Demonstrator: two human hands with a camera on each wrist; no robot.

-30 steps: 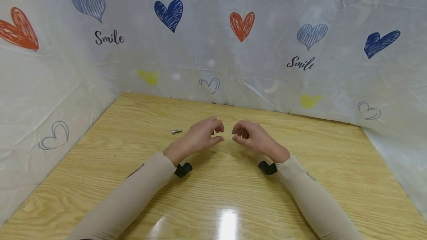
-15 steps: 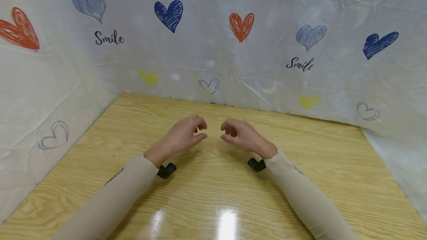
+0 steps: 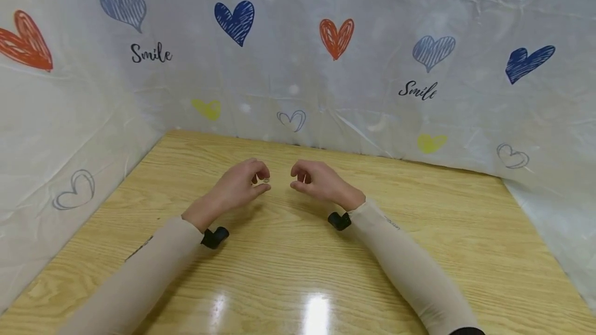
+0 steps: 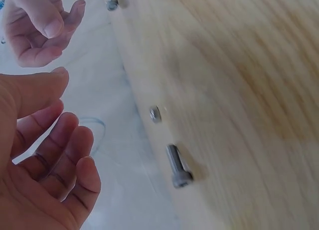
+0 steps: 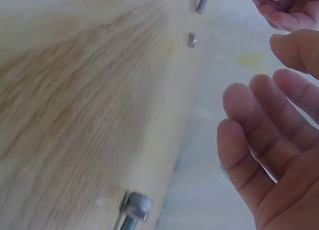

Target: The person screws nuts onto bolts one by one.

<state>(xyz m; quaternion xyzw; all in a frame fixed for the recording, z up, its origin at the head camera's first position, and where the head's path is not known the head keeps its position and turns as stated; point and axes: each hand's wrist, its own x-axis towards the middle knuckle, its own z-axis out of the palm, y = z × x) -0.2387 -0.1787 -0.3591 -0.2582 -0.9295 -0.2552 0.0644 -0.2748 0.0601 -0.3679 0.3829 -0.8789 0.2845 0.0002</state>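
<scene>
My left hand hovers over the wooden table, fingers loosely bent, thumb apart and nothing between them. Facing it across a small gap is my right hand, also loosely bent and holding nothing. In the left wrist view, a socket-head bolt lies on the table, with a small metal nut just past its tip. A second bolt shows at the bottom of the right wrist view, blurred. From the head, the nut peeks out between the left fingertips and thumb; both bolts are hidden behind the hands.
The wooden table meets a white cloth backdrop printed with hearts and the word Smile. The cloth also rises along the left and right sides. Black wrist cameras sit beneath the sleeves.
Both hands have shifted left, staying apart from each other. The bolt seen left of the left hand a second ago is now covered by it; the nut shows at the left fingertips.
</scene>
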